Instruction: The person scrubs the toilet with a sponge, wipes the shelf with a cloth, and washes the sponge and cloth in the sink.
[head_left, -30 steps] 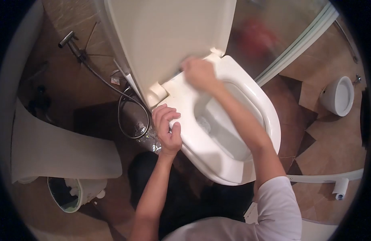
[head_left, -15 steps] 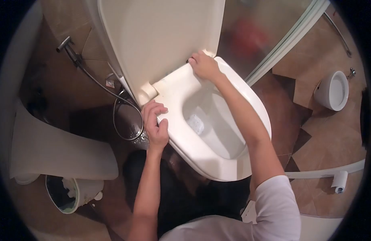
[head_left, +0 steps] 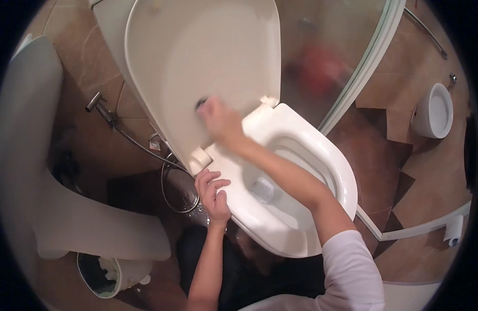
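Head view — the white oval toilet seat point(head_left: 345, 189) is lying mid-picture. The half-open left hand point(head_left: 214, 197) is resting on its nine-o'clock edge; the blurred right hand point(head_left: 220, 122), toward ten, is gripping a small dark object point(head_left: 201, 102) before the raised cream lid point(head_left: 197, 46) — brown floor point(head_left: 376, 166) is spreading at three.

metal sprayer point(head_left: 105, 111) with hose point(head_left: 139, 147), waste bin point(head_left: 133, 272), red blur point(head_left: 317, 70) behind glass panel point(head_left: 348, 28)
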`<state>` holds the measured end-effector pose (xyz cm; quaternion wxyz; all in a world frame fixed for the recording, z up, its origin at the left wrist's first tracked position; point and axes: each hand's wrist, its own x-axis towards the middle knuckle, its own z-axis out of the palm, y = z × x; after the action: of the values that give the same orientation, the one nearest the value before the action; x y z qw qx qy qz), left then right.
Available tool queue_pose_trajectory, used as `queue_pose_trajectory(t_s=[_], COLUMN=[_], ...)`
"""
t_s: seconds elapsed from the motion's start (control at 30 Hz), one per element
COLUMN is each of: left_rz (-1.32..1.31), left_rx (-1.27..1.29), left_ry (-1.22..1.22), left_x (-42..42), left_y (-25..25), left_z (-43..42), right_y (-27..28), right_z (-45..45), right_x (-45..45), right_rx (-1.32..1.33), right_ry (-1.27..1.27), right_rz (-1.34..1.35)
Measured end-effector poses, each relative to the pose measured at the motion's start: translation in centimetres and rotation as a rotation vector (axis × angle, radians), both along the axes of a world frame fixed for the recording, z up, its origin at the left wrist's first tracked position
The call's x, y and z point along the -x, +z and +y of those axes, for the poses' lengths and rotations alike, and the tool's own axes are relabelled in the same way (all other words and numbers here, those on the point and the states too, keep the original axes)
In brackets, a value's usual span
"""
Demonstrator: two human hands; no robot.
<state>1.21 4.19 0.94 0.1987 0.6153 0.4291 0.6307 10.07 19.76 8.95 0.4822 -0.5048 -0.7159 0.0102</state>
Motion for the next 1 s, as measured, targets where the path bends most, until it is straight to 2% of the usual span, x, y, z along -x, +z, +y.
queue_pose_trajectory(t_s=[0.1,0.17,0.23,0.27,0.33,0.4,0.43,0.5,0.57,0.63,0.7,0.73,0.8,0.87,0.9,0.93,1.0], left_rz=[0.024,-0.007,-0.019,-0.031,-0.018,-0.004,0.001,0.012,-0.029,-0.023,-0.034,-0.008,0.009,0.008,0.004,0.005,-0.002], left_rx=[-0.001,0.008,0.017,0.02,0.001,-0.024,-0.013,0.01,0.009,0.013,0.009,-0.016,-0.04,-0.048,-0.046,-0.044,-0.037], left_ry=[0.001,0.007,0.01,0.01,0.002,-0.004,0.003,-0.003,0.0,-0.002,0.0,-0.007,-0.011,-0.025,-0.019,-0.028,-0.028], left_x=[0.2,-0.1,-0.3,-0.3,0.0,-0.1,-0.1,0.0,-0.2,-0.1,-0.1,0.1,0.2,0.3,0.3,0.4,0.4], left_y=[-0.1,0.0,-0.1,-0.1,-0.1,0.1,0.1,0.0,0.0,0.1,0.1,-0.1,-0.2,-0.3,-0.3,-0.3,-0.3], left_z=[-0.3,-0.2,-0.2,-0.3,-0.4,-0.1,-0.1,-0.4,-0.2,-0.3,-0.2,-0.2,-0.1,0.0,0.0,0.0,0.1], right_y=[-0.3,2.2,4.6,4.5,4.4,5.2,5.6,7.1,7.3,6.4,3.8,2.5,0.2,0.0,0.8,0.1,-1.4], right_z=[2.5,6.9,8.6,8.2,6.2,2.2,2.9,5.6,9.2,9.2,6.8,5.5,3.6,4.6,5.2,5.3,4.5], right_x=[-2.7,-5.9,-7.7,-7.0,-3.7,0.1,-0.3,-2.2,-6.1,-8.5,-8.7,-9.3,-11.6,-15.8,-17.0,-16.8,-16.3], right_rx=[-0.074,-0.039,-0.01,-0.008,-0.111,-0.382,-0.383,-0.58,-0.301,-0.179,-0.01,-0.009,0.169,0.197,0.332,0.332,0.273], right_ry=[0.063,-0.315,-0.595,-0.595,-0.402,0.02,0.018,0.131,-0.342,-0.533,-0.423,-0.421,-0.225,-0.265,-0.413,-0.405,-0.443], right_rz=[-0.112,-0.009,0.217,0.216,0.084,-0.159,-0.159,-0.339,-0.036,0.001,-0.119,-0.13,-0.668,-0.818,-0.776,-0.781,-0.588])
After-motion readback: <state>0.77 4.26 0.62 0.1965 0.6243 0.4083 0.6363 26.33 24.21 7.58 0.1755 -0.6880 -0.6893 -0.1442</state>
